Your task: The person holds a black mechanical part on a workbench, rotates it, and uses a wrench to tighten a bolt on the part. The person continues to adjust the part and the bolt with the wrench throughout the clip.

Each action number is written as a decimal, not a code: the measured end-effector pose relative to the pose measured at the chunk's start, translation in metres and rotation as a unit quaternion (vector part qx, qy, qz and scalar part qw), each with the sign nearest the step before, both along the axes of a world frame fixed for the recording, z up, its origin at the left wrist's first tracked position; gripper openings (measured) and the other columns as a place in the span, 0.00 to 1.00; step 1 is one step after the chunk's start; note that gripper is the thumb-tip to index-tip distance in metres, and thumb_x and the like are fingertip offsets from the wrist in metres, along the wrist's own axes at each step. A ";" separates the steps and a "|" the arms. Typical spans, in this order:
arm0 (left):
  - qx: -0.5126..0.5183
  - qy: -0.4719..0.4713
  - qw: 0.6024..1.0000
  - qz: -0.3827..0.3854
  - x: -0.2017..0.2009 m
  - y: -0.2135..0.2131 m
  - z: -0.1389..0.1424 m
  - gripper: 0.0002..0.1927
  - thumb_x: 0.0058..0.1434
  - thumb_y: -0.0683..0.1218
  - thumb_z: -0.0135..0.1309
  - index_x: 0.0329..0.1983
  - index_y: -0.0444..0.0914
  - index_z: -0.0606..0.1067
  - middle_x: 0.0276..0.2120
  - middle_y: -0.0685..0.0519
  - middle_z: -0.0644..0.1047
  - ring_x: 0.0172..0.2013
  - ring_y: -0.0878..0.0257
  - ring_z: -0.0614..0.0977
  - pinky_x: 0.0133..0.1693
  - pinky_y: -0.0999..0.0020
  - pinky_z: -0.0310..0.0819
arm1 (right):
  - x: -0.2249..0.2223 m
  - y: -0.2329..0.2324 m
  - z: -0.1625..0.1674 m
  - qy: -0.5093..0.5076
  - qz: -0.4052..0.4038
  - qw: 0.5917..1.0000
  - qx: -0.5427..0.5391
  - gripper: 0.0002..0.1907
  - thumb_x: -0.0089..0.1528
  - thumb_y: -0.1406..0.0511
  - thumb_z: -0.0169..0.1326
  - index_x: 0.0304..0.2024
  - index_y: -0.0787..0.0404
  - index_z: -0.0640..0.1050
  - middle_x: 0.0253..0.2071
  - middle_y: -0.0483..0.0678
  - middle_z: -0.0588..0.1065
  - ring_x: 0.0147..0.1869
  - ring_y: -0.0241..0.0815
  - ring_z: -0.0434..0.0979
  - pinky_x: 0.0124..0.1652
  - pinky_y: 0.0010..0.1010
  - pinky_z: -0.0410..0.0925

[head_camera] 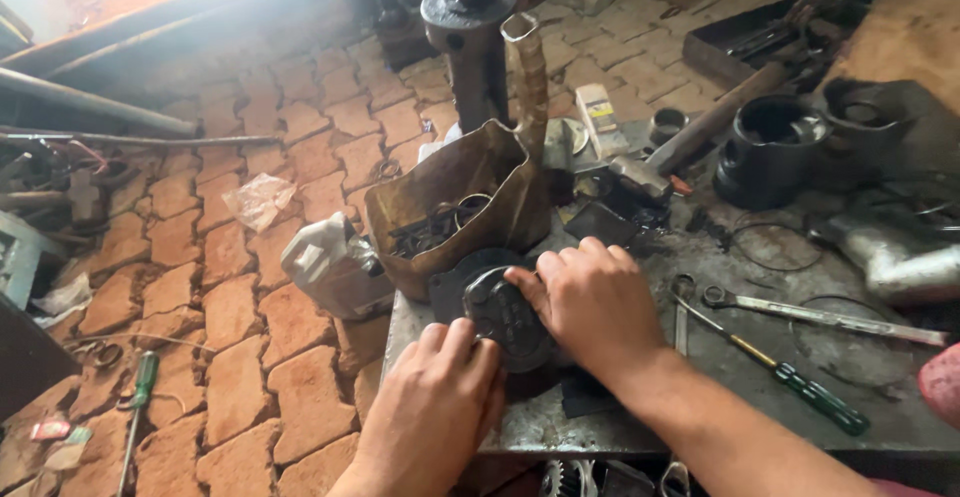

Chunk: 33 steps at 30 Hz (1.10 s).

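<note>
Fingers: both hands, left hand (432,412) and right hand (590,302), clamped on the round metal part (503,314)
Part: flat face up, no long axis, lower centre
Bench (760,387): beneath it

The round metal part (505,317) is dark grey, almost black. The cut-open can (455,207) beside it is rusty brown. The table (760,397) is grey with black smears. The screwdriver (800,382) has a green handle and a yellow neck. The brick floor (250,287) is orange-brown in a zigzag pattern. The plastic jug (330,262) is white.
</note>
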<state>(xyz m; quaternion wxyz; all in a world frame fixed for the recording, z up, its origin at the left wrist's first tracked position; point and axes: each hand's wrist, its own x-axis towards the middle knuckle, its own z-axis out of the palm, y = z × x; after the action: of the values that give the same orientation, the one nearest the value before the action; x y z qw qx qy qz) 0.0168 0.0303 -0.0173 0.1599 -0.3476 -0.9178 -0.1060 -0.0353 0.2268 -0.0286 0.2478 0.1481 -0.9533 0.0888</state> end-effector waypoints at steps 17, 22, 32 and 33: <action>-0.081 0.014 0.997 -0.007 -0.001 0.004 -0.009 0.09 0.54 0.44 0.51 0.36 0.35 0.74 0.36 0.48 0.72 0.38 0.56 0.76 0.38 0.64 0.73 | 0.003 -0.001 0.001 0.027 0.005 0.999 0.018 0.21 0.66 0.52 0.50 0.26 0.58 0.77 0.26 0.49 0.75 0.36 0.50 0.75 0.39 0.43 0.68; -0.065 0.011 0.998 -0.012 0.001 0.000 -0.007 0.11 0.54 0.44 0.53 0.39 0.33 0.74 0.37 0.48 0.73 0.38 0.55 0.76 0.39 0.62 0.74 | 0.001 -0.002 0.003 0.021 -0.003 1.000 0.002 0.23 0.66 0.51 0.50 0.24 0.57 0.78 0.24 0.49 0.75 0.34 0.51 0.76 0.37 0.44 0.67; -0.018 -0.010 1.000 0.018 0.003 0.001 -0.005 0.12 0.59 0.48 0.56 0.36 0.33 0.74 0.36 0.47 0.74 0.39 0.54 0.76 0.38 0.61 0.74 | 0.009 0.002 0.007 0.015 0.020 0.999 0.043 0.16 0.65 0.54 0.50 0.33 0.59 0.76 0.33 0.49 0.75 0.40 0.49 0.75 0.40 0.41 0.68; -0.044 -0.010 0.999 0.014 0.002 0.002 -0.005 0.11 0.58 0.47 0.55 0.36 0.34 0.74 0.36 0.47 0.73 0.40 0.54 0.76 0.38 0.62 0.74 | 0.008 0.002 0.006 0.014 0.021 0.999 0.039 0.16 0.66 0.54 0.49 0.33 0.59 0.76 0.33 0.49 0.75 0.40 0.49 0.75 0.41 0.41 0.68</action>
<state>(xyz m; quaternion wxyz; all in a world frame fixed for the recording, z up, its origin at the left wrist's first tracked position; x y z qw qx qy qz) 0.0187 0.0319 -0.0225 0.1369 -0.3406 -0.9278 -0.0664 -0.0273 0.2284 -0.0226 0.2528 0.1793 -0.9492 0.0546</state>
